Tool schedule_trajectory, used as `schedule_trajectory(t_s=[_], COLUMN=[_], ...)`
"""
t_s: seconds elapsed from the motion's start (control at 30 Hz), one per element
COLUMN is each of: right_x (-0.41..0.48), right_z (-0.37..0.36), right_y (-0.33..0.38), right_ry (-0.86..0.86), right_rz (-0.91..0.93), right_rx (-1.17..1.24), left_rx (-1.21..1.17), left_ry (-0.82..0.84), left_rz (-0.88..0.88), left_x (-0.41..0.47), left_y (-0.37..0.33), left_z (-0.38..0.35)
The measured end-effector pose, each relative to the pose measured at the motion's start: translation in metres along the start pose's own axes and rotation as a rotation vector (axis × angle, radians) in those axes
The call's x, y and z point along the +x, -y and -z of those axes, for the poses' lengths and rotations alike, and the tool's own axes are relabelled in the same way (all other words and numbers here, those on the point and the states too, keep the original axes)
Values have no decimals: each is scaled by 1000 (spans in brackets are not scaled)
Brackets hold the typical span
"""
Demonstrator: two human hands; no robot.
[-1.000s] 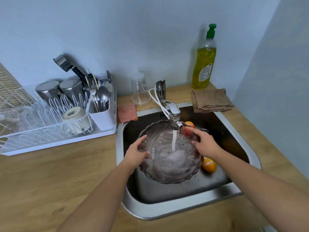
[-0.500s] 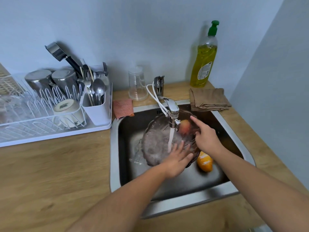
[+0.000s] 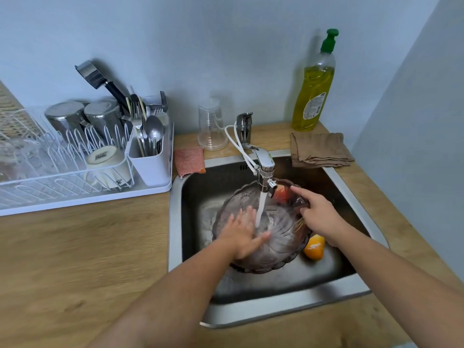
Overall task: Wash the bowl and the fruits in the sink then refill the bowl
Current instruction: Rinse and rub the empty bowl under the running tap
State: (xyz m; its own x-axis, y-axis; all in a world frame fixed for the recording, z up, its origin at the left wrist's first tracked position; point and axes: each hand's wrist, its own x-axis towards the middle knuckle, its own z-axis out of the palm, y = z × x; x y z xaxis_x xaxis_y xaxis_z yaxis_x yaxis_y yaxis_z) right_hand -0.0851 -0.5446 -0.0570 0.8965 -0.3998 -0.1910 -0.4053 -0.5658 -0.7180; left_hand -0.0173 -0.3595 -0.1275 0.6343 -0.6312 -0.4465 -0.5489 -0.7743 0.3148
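- Two hands on glass bowl [image 3: 281,237], tilted in sink [image 3: 175,222] under tap [image 3: 263,167] stream.
- Left hand [image 3: 241,234] spread flat inside; right hand [image 3: 319,214] pinching far rim.
- Risk: wet glass slips, chips on steel.
- Orange [image 3: 313,247] beside bowl, unwashed prob.

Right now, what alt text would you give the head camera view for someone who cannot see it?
A person rinses a glass bowl under a running tap in a steel sink, left hand flat inside it, right hand gripping its rim. An orange fruit lies beside the bowl, a reddish fruit behind it.
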Motion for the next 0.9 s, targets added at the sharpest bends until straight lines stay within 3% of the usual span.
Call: schedule_trajectory(t_s=[0.07,0.17,0.27,0.4,0.73,0.9], right_x=[-2,1,6,9,14,10], right_z=[-2,6,19,23,7,6], right_y=[0,0,-4,-3,6,12], right_ry=[-6,-64,-87,-63,-59,-127], right_rz=[2,6,-9,-11,4,-37], right_rx=[19,29,15,5,81,120], left_rx=[-278,-448,-219,207,201,140], left_ry=[48,122,106,-45,-301,-194], left_rz=[-20,-244,-325,-263,-340,-329], left_x=[-1,-24,-40,-40,-37,-36], left_y=[-30,-59,-41,3,6,9], left_z=[-4,-10,-14,-8,-9,-11])
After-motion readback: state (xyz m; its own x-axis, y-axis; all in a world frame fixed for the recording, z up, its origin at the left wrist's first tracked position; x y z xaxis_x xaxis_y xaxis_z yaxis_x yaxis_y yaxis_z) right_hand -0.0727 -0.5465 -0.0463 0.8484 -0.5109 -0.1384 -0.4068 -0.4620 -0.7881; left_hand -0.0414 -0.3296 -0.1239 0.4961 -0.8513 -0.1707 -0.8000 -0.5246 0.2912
